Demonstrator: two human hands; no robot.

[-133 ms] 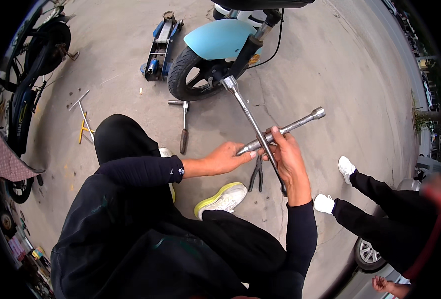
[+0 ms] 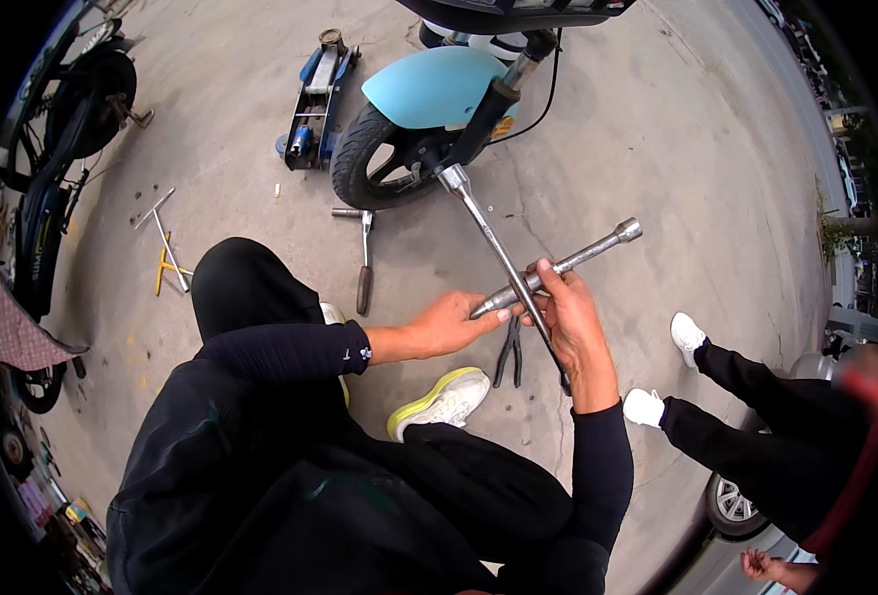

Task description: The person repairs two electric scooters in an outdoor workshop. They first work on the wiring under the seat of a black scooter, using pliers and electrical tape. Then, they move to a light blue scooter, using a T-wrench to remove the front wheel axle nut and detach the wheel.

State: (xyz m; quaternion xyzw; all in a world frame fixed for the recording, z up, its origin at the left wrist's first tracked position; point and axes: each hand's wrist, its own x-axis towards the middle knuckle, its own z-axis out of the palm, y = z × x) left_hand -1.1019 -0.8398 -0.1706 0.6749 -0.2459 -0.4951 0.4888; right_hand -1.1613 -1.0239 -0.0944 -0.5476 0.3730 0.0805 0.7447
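Note:
I hold a chrome four-way cross wrench at about chest height. My right hand wraps round it at the crossing, thumb on top. My left hand has its fingers closed round the pointed end of the crossbar. The upper socket end overlaps the view of the front wheel hub of a light blue two-wheeler; I cannot tell whether it touches. Below my hands, black-handled pliers lie on the concrete. A ratchet with socket lies in front of the tyre.
A blue trolley jack stands beside the wheel. T-handle tools lie left, near another two-wheeler. At right another person in dark trousers and white shoes is beside a car wheel. My knee and shoe are below.
The view has shifted slightly, with the two-wheeler, jack and wrench appearing a little lower in the picture. Both hands keep the same grip on the wrench.

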